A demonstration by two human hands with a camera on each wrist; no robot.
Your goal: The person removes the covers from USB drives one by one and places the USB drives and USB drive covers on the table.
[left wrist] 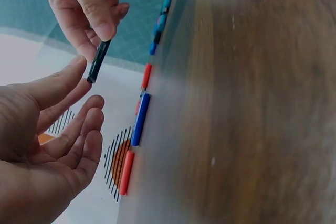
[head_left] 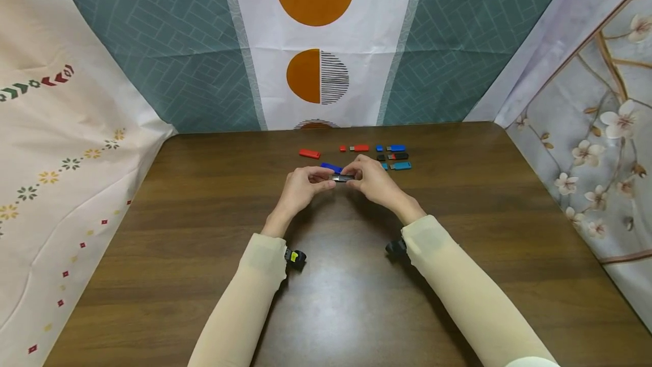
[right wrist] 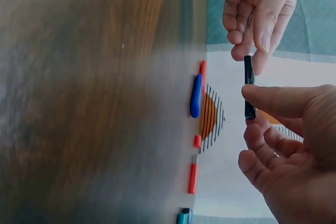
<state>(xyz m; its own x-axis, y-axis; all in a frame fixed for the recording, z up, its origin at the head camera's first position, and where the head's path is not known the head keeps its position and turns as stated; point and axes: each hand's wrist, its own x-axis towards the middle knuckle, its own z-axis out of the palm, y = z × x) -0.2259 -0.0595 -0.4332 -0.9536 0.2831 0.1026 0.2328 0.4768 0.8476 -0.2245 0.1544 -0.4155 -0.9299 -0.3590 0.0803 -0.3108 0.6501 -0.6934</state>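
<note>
My right hand pinches a small black USB flash drive between thumb and fingers, above the table. In the right wrist view the flash drive runs lengthwise from one hand toward the other. At its far end is my left hand, thumb and forefinger spread around the tip. The left wrist view shows a narrow gap between the left thumb and the flash drive; whether the forefinger touches it cannot be told. Just behind the hands lies a blue flash drive, partly hidden by fingers.
A red flash drive lies at the back. To its right are uncapped drives beside their caps: red, blue, black and teal. The wooden table ends at hanging cloths behind.
</note>
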